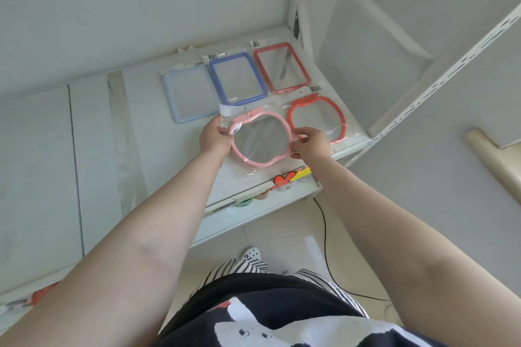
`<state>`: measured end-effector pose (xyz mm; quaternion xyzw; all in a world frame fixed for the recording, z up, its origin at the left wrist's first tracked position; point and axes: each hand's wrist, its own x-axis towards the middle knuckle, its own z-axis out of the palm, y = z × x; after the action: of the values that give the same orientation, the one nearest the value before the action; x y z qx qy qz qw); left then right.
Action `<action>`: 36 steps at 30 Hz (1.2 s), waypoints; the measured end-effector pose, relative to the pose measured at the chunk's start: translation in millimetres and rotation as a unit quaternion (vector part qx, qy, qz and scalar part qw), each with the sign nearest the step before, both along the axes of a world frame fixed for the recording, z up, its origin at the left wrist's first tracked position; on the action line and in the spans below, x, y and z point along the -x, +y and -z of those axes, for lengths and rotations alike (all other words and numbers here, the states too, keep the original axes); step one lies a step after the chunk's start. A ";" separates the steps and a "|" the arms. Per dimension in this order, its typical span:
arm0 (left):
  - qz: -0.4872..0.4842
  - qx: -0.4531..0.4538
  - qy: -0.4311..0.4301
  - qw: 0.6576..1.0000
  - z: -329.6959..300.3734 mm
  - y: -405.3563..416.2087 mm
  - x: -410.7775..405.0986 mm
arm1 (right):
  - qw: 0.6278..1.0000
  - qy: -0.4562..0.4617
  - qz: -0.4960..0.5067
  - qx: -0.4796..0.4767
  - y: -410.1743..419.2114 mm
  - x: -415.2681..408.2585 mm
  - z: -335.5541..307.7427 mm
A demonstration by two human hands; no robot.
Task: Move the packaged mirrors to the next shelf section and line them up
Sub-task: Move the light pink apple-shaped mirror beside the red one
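A pink apple-shaped mirror (260,139) in a clear plastic bag is held over the white shelf (180,144). My left hand (214,138) grips its left rim and my right hand (310,142) pinches its right rim. To its right a red apple-shaped mirror (315,118) lies flat on the shelf. Behind them, three rectangular packaged mirrors lie in a row: light blue (189,93), dark blue (238,79) and red (282,66).
A white slotted upright (439,79) stands at the shelf's right end. A lower shelf (253,211) carries small jars and a colourful label strip. A black cable (324,234) runs over the tiled floor. A beige roll (493,160) lies at far right.
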<state>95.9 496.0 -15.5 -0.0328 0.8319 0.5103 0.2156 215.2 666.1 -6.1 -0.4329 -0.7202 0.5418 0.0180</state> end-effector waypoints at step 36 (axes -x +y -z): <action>0.237 0.369 0.123 0.890 14.9 60.8 -56.9 | 0.940 -0.127 -0.109 -0.297 35.6 -11.6 15.6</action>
<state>152.8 556.8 -30.5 0.1512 0.9633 0.0998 0.1981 226.8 701.7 -21.7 -0.3917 -0.8877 0.2418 -0.0053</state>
